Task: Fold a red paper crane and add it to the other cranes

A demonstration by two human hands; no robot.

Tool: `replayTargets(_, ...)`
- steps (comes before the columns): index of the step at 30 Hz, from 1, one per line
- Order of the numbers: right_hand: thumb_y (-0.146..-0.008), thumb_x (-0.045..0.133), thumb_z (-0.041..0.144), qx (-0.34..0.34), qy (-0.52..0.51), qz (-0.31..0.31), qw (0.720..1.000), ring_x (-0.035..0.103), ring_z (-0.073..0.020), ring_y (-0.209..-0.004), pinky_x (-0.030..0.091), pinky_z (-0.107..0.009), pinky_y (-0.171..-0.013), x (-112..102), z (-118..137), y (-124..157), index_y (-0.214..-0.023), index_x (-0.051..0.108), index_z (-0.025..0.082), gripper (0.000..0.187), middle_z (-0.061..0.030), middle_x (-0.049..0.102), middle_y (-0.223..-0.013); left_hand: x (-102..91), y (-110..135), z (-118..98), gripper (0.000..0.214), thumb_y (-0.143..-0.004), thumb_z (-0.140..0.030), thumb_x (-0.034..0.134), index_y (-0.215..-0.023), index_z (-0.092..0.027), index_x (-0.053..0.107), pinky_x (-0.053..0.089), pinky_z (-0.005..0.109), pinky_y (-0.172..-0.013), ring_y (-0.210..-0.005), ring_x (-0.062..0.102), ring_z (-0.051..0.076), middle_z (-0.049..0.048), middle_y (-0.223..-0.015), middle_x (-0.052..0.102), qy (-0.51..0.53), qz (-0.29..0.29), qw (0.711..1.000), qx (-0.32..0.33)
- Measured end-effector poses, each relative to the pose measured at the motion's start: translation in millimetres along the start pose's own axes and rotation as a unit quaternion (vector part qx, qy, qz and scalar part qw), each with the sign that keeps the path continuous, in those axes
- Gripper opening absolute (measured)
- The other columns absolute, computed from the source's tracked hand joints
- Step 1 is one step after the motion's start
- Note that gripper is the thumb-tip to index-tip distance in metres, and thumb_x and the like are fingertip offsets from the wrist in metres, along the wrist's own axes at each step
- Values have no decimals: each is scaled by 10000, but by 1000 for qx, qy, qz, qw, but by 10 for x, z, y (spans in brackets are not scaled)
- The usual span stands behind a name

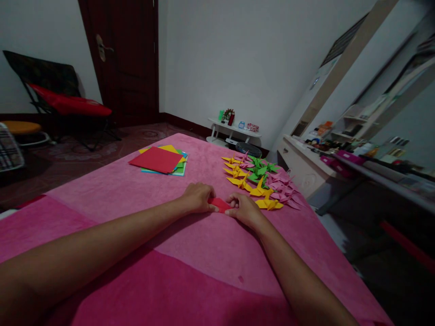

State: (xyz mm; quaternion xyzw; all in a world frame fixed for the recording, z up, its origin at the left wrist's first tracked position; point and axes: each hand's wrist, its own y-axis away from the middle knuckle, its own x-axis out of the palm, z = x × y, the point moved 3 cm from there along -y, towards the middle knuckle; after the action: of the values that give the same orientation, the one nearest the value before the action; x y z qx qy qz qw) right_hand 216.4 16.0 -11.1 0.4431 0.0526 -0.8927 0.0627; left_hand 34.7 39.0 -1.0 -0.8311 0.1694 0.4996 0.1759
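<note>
A small folded piece of red paper lies between my two hands at the middle of the pink-covered surface. My left hand pinches its left end, with the thumb in front. At the right end, my right hand grips it between thumb and curled fingers. Parts of the paper are hidden behind my fingers. Just beyond my right hand stand several yellow paper cranes, with green paper cranes and pink paper cranes behind and to the right. A stack of coloured paper squares, red on top, lies ahead to the left.
The pink cloth covers the surface under my arms. Past its far edge is a low white table with small items. A cluttered dresser stands at the right, and a folding chair with a red cushion at the left.
</note>
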Motion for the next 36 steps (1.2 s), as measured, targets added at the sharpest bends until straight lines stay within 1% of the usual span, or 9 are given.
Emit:
replayTargets(4, -574, 733, 221, 8, 20, 36, 999, 415, -70, -524, 265, -192, -492, -25, 6, -1, -751, 624, 159, 217, 54, 513, -593, -35, -72, 8, 394, -509, -557, 710, -633, -193, 629, 273, 247, -547, -572, 503, 154, 14, -594, 585, -11, 53, 998, 26)
replayTargets(8, -585, 703, 241, 6, -21, 46, 999, 386, -66, -501, 240, -195, -477, -17, -33, 13, -632, 597, 146, 150, 62, 472, -540, -3, -112, 67, 260, -527, -399, 718, -575, -168, 607, 223, 228, -466, -460, 412, 95, -39, -495, 513, 78, 108, 990, 41)
replayTargets(13, -572, 685, 270, 29, -152, 26, 988, 350, -63, -468, 214, -200, -455, 4, -47, 49, -555, 550, 143, 186, 67, 437, -494, 10, -96, 119, 220, -555, -331, 699, -596, -133, 614, 229, 206, -426, -420, 391, 74, -49, -467, 491, 228, 61, 972, -21)
replayTargets(15, -558, 696, 301, 49, -235, 12, 971, 340, -61, -453, 217, -201, -449, 4, -21, 67, -546, 532, 145, 226, 66, 443, -486, 8, -73, 99, 254, -549, -338, 719, -640, -119, 627, 292, 206, -439, -440, 439, 88, -25, -507, 545, 332, 26, 941, -59)
replayTargets(19, -556, 716, 344, 52, -359, -2, 932, 322, -55, -416, 203, -202, -429, 30, 86, 113, -539, 515, 149, 280, 60, 452, -461, 46, -20, -6, 324, -566, -323, 746, -791, -114, 643, 428, 236, -551, -552, 556, 111, 45, -710, 657, 566, -25, 822, -62)
replayTargets(21, -595, 701, 358, 41, -393, -1, 918, 314, -56, -397, 193, -205, -414, 64, 157, 140, -567, 529, 154, 268, 59, 447, -449, 79, 0, -40, 300, -592, -320, 741, -787, -120, 630, 423, 219, -536, -524, 537, 87, 28, -689, 643, 620, -49, 780, -66)
replayTargets(23, -618, 693, 373, 23, -423, -7, 906, 353, -66, -414, 231, -203, -417, 98, 232, 164, -667, 584, 156, 249, 45, 492, -499, 108, 15, -71, 282, -610, -312, 737, -787, -126, 619, 423, 212, -524, -503, 527, 77, 11, -662, 628, 645, -63, 759, -72)
replayTargets(28, -576, 732, 416, 3, -459, -36, 888, 526, -121, -599, 375, -221, -522, 148, 327, 188, -943, 638, 166, 454, -21, 635, -776, 133, 60, -185, 274, -603, -286, 749, -761, -133, 585, 453, 240, -531, -536, 569, 110, 14, -663, 638, 653, -80, 751, -57)
replayTargets(36, -602, 737, 369, 43, -468, -89, 878, 388, -63, -448, 258, -201, -443, 193, 214, 197, -779, 665, 119, 316, 23, 564, -563, 186, 117, -256, 285, -593, -315, 761, -723, -116, 603, 405, 204, -496, -502, 532, 90, 3, -609, 617, 649, -72, 753, -75)
